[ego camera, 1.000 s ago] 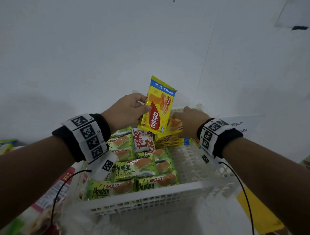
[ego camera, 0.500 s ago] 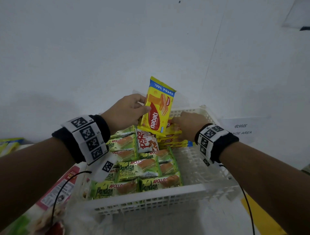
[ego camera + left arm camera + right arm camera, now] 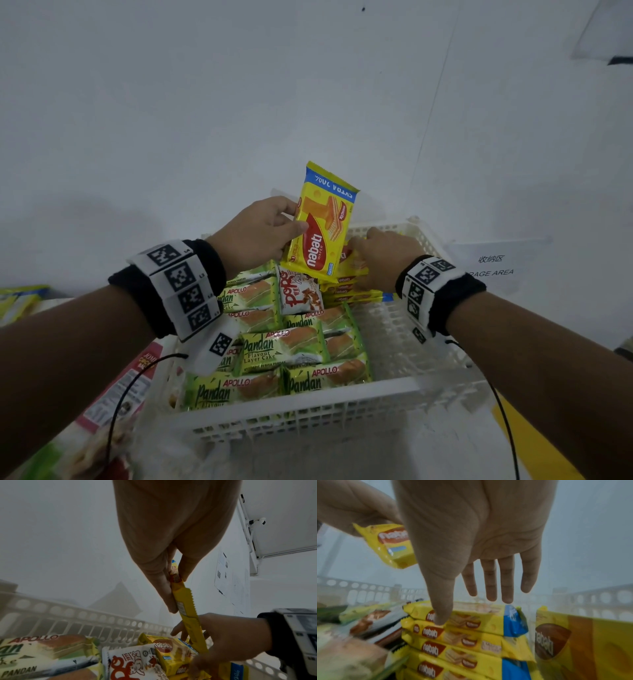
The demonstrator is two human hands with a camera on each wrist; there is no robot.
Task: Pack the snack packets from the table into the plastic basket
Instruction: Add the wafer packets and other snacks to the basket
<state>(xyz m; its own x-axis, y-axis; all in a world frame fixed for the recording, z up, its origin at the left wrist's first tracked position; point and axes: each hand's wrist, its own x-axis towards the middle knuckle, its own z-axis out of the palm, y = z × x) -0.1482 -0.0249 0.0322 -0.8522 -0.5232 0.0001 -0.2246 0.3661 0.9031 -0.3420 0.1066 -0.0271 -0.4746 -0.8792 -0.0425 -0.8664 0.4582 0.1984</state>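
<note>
Behind everything stands a plain white wall (image 3: 239,102), with a printed paper sign (image 3: 493,265) lying on the worktop (image 3: 342,459) to the right of the basket. Your white plastic basket (image 3: 301,407) sits in front of you, its slotted wall toward you.

Your left hand (image 3: 255,234) pinches a yellow Nabati wafer packet (image 3: 320,224) between thumb and fingers and holds it on end above the far part of the basket, its blue band uppermost and the print upside down. In the left wrist view the thumb (image 3: 187,566) and fingers (image 3: 164,588) close on the packet's edge.

Your right hand (image 3: 383,255) reaches into the far right of the basket with straight, spread fingers (image 3: 490,582); it grips nothing. Its thumb (image 3: 441,601) touches the top of a stack of Nabati packets (image 3: 462,632) lying flat there.

Green Apollo Pandan cake packets (image 3: 284,349) fill the left and middle of the basket in rows. A white Pops packet (image 3: 299,291) sits between them and the Nabati stack. The near right part of the basket floor shows bare.

Outside the basket, more packets (image 3: 102,428) lie on the worktop at your lower left, partly hidden by your arm.
</note>
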